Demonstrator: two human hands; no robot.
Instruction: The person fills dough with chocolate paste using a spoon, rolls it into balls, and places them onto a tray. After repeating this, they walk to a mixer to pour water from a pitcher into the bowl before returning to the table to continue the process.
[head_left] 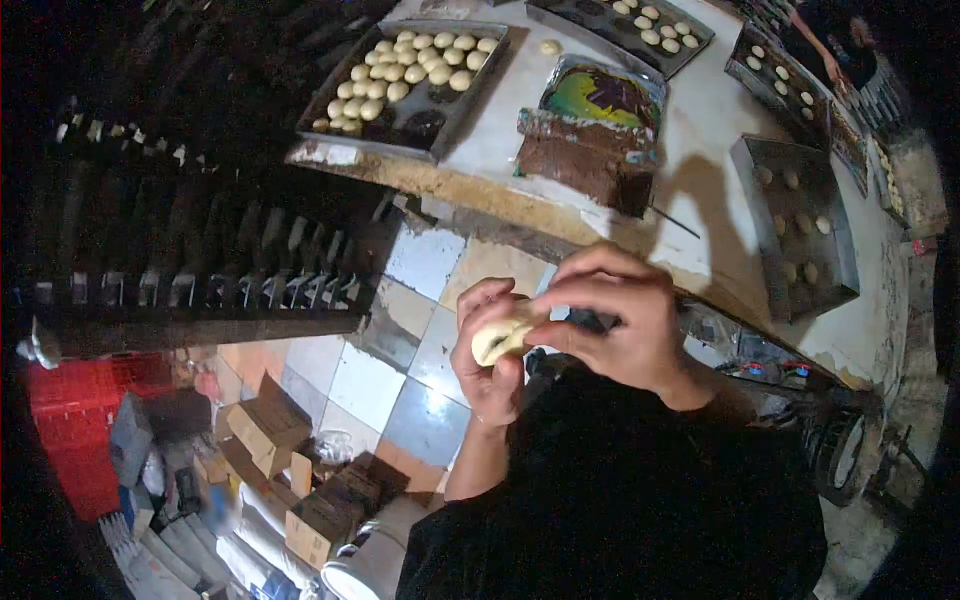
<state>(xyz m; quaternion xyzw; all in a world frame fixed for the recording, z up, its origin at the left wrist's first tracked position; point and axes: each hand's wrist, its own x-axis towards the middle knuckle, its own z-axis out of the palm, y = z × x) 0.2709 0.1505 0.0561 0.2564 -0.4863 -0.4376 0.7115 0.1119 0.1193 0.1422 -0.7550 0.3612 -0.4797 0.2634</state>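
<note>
In front of my chest, my left hand (pixel 494 392) is curled around a pale piece of dough (pixel 492 338) with a dark spot of filling showing in its opening. My right hand (pixel 625 325) pinches the edge of the same dough between thumb and fingers. Beyond both hands, on the table, lies a block of brown paste (pixel 585 160), partly wrapped in green and yellow printed plastic (pixel 600 98). A thin dark stick (pixel 676 222) rests beside the block.
Metal trays with dough balls stand on the table (pixel 480 150): one tray (pixel 440 150) at left, another (pixel 665 68) at the back, a third (pixel 845 260) at right. A dark rack (pixel 200 290) stands left. Cardboard boxes (pixel 268 435) and a red crate (pixel 75 420) are below. Another person's arm (pixel 822 52) shows far right.
</note>
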